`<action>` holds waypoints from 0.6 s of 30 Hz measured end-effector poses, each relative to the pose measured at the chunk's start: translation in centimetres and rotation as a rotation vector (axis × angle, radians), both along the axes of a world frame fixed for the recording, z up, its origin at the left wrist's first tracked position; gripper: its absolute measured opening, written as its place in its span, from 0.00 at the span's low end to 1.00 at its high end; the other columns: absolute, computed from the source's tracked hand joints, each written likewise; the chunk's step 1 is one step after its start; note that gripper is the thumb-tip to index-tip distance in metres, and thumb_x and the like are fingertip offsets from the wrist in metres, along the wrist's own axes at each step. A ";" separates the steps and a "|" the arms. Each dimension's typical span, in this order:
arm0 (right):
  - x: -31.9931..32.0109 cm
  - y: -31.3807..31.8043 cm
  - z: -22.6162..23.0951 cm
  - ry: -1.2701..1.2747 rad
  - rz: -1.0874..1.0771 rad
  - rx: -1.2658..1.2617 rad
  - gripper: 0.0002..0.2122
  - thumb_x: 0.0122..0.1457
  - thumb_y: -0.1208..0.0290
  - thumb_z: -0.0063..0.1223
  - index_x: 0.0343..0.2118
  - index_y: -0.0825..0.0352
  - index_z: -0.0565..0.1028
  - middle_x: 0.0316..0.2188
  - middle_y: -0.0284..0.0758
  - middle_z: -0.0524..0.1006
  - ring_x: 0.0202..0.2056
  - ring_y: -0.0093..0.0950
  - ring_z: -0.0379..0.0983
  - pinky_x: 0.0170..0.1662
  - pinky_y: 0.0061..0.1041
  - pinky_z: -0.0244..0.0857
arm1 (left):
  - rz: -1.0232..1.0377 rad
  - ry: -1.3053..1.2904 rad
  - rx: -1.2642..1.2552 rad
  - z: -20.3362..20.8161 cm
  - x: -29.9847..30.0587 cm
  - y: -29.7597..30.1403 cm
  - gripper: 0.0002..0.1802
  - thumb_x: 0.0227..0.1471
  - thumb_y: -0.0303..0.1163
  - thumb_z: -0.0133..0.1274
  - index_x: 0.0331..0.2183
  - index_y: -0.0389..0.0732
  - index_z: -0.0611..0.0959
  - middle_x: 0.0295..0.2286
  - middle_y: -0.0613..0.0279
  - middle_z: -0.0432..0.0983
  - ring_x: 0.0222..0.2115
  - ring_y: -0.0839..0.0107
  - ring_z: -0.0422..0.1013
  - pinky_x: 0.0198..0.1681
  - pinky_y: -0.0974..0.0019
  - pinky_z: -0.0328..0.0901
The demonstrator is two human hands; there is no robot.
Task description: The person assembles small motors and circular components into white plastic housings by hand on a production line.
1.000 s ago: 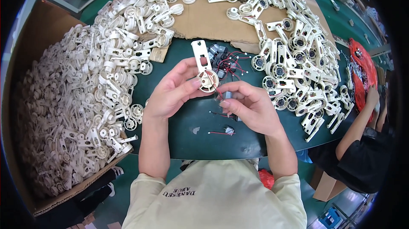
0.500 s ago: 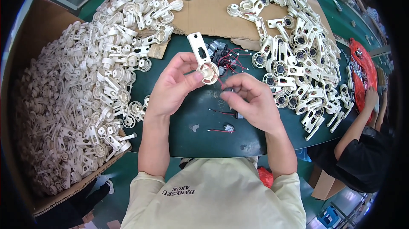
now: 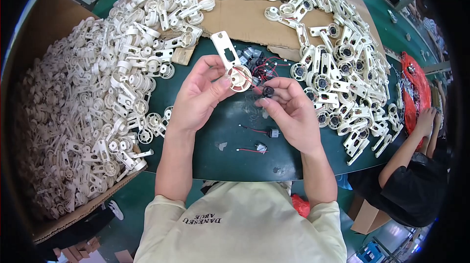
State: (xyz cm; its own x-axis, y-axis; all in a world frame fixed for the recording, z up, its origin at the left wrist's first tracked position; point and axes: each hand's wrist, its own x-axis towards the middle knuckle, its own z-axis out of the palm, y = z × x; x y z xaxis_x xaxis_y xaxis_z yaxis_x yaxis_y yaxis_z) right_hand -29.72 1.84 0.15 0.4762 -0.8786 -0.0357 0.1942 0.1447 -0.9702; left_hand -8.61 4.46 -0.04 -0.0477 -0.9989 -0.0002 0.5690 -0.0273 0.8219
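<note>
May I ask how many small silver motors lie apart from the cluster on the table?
2 on the green table: the upper silver motor below-left of the right hand, the lower silver motor below that one. Others may be hidden.

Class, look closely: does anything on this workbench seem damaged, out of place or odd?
The cardboard sheet has a ragged, torn near edge. A pale, irregular patch, perhaps a scrap or worn spot, marks the green tabletop left of two small motors. The white part in the left hand shows no obvious damage.
</note>
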 end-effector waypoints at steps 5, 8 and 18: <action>-0.2 0.1 -0.5 0.196 -0.052 -0.264 0.15 0.56 0.87 0.56 0.47 0.72 0.70 0.36 0.30 0.71 0.34 0.15 0.69 0.39 0.16 0.68 | 0.036 -0.227 0.019 -0.4 -0.5 0.0 0.26 0.54 0.20 0.56 0.52 0.34 0.65 0.48 0.52 0.68 0.48 0.66 0.71 0.53 0.65 0.68; 0.2 0.4 -0.5 0.190 -0.054 -0.195 0.15 0.56 0.87 0.55 0.46 0.73 0.70 0.38 0.32 0.71 0.35 0.17 0.70 0.39 0.17 0.69 | -0.024 -0.208 0.032 -0.5 -1.4 0.2 0.27 0.53 0.17 0.57 0.52 0.33 0.65 0.48 0.51 0.69 0.50 0.66 0.71 0.52 0.65 0.68; 0.5 0.4 -1.0 0.132 -0.233 -0.233 0.12 0.52 0.83 0.61 0.39 0.70 0.72 0.37 0.37 0.73 0.33 0.23 0.76 0.35 0.22 0.73 | -0.082 -0.228 -0.017 -1.6 -2.8 0.4 0.17 0.56 0.16 0.52 0.47 0.31 0.70 0.46 0.54 0.73 0.47 0.68 0.72 0.51 0.67 0.69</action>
